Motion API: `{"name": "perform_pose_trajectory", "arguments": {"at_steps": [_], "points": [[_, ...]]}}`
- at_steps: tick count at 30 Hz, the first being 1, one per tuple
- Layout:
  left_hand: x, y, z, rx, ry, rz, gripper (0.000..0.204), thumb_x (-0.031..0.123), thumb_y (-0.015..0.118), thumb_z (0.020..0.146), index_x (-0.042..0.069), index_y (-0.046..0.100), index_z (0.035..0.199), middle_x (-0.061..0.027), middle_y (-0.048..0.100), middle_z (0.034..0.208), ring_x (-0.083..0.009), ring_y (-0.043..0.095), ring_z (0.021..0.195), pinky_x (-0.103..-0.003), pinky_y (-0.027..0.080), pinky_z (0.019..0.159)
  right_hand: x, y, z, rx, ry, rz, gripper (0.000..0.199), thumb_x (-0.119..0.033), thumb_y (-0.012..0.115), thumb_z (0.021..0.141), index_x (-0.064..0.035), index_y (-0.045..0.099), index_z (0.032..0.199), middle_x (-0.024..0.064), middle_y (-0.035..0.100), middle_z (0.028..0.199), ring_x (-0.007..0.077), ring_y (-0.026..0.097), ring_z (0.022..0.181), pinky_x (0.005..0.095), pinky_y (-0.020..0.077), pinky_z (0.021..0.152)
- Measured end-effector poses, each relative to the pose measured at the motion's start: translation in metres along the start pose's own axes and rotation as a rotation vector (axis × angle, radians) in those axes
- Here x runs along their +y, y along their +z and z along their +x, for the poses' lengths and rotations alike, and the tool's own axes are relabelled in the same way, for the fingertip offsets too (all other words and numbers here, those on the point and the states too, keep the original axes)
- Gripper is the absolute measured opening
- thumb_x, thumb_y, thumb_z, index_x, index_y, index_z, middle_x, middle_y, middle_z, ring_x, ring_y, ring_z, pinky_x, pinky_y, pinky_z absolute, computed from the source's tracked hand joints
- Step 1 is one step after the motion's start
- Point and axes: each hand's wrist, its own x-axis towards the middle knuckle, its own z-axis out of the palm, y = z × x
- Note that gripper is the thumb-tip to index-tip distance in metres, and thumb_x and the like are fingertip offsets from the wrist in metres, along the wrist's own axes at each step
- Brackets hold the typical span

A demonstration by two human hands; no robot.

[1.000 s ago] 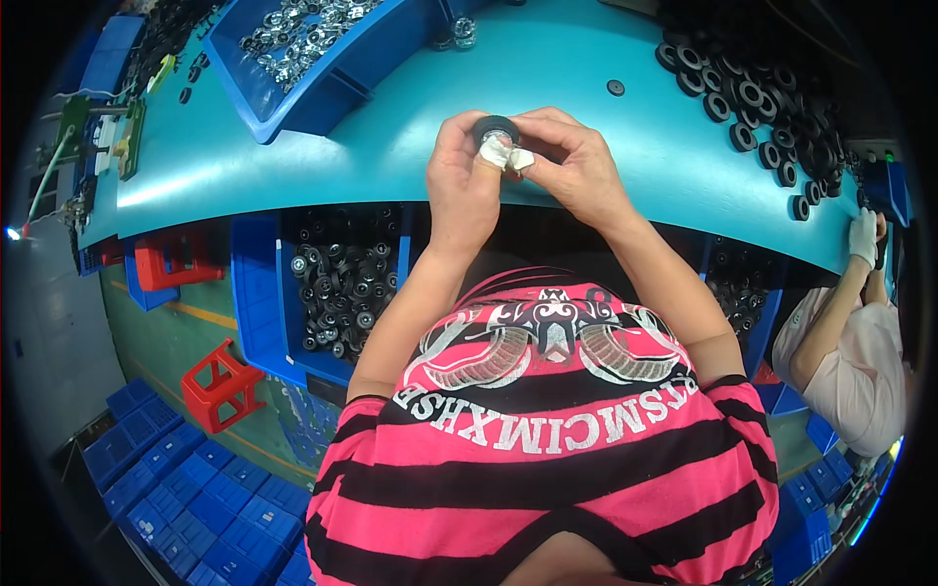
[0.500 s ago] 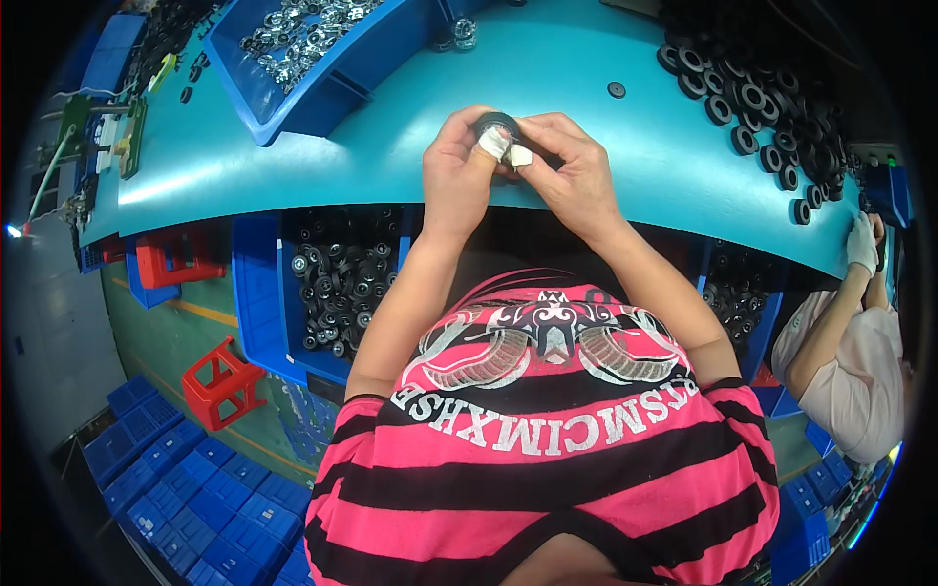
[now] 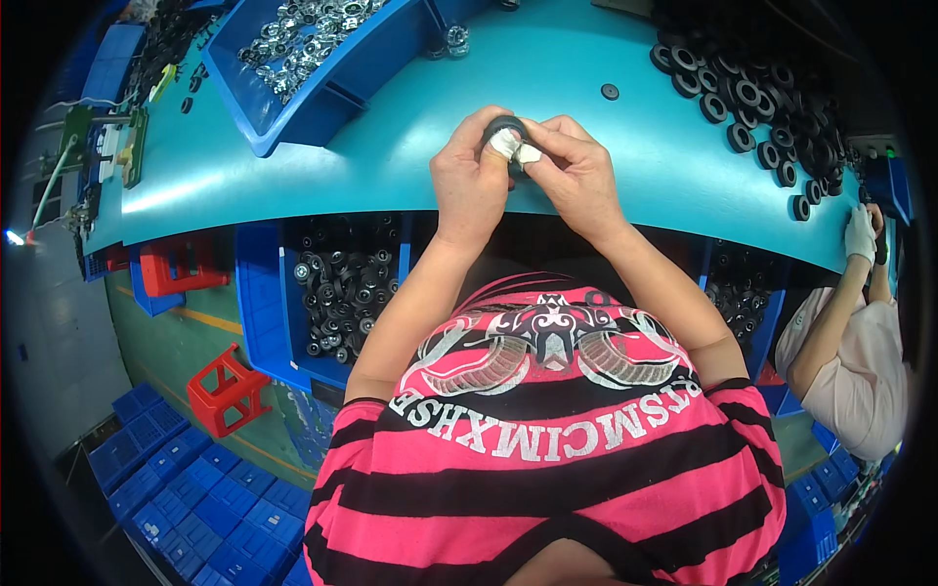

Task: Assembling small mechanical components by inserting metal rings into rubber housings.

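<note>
**A:** Head view, hands: state position and grip.

**B:** Both hands meet above the teal counter [image 3: 586, 210], near its front edge. The left hand [image 3: 471, 181] and the right hand [image 3: 578, 176] are together clenched around one small black ring-shaped part [image 3: 505, 125]. The fingers [image 3: 504, 144] carry white tape at the tips, which press on the part from both sides. The part is held just above the counter surface; whether it touches cannot be told.

**A:** Head view, surroundings?

**B:** A blue bin [image 3: 322, 68] of silvery metal parts sits on the counter at upper left, well apart from the hands. A pile of black rings [image 3: 762, 93] lies at upper right. One single black disc [image 3: 610, 92] lies alone on the counter between the hands and the pile. Under the counter edge, a blue tray [image 3: 259, 303] holds more black round parts. A red stool [image 3: 227, 389] stands on the floor at left. At far right, a co-worker's gloved hand [image 3: 860, 232] is raised at the counter edge.
</note>
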Motion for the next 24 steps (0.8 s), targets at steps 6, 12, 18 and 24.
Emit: {"name": "perform_pose_trajectory", "arguments": {"at_steps": [6,12,18,24], "points": [[-0.008,0.003,0.003,0.038,0.042,-0.006,0.020,0.008,0.062,0.097,0.003,0.065,0.116,-0.0017,0.065,0.084,-0.0059,0.058,0.064,-0.020,0.047,0.049,-0.004,0.001,-0.001,0.007,-0.003,-0.042,0.035,-0.008,0.069,0.087,-0.0107,0.071,0.122,0.0031,0.058,0.082,0.0108,0.055,0.074,0.0260,0.0466,0.066],[0.002,-0.012,0.012,-0.144,-0.099,-0.216,0.025,0.011,0.059,0.099,0.002,0.062,0.122,-0.0038,0.066,0.091,-0.0071,0.057,0.065,-0.021,0.048,0.052,0.003,0.004,0.002,0.045,0.139,0.244,0.033,-0.005,0.069,0.088,-0.0008,0.067,0.122,0.0060,0.067,0.098,0.0125,0.067,0.088,0.0251,0.0540,0.078],[0.002,-0.012,0.009,-0.141,-0.079,-0.198,0.028,0.013,0.061,0.099,0.002,0.062,0.125,-0.0033,0.066,0.091,-0.0068,0.056,0.064,-0.022,0.048,0.052,0.007,0.001,0.001,0.006,0.154,0.291,0.028,-0.003,0.070,0.087,0.0015,0.066,0.115,0.0100,0.070,0.105,0.0138,0.069,0.091,0.0262,0.0561,0.082],[0.000,-0.012,0.011,-0.117,-0.113,-0.143,0.029,0.009,0.060,0.098,0.003,0.062,0.126,-0.0037,0.066,0.091,-0.0064,0.056,0.066,-0.021,0.047,0.051,0.005,0.003,0.003,-0.007,0.163,0.286,0.027,-0.002,0.069,0.087,0.0007,0.066,0.114,0.0109,0.070,0.104,0.0136,0.069,0.090,0.0261,0.0559,0.080]]}}
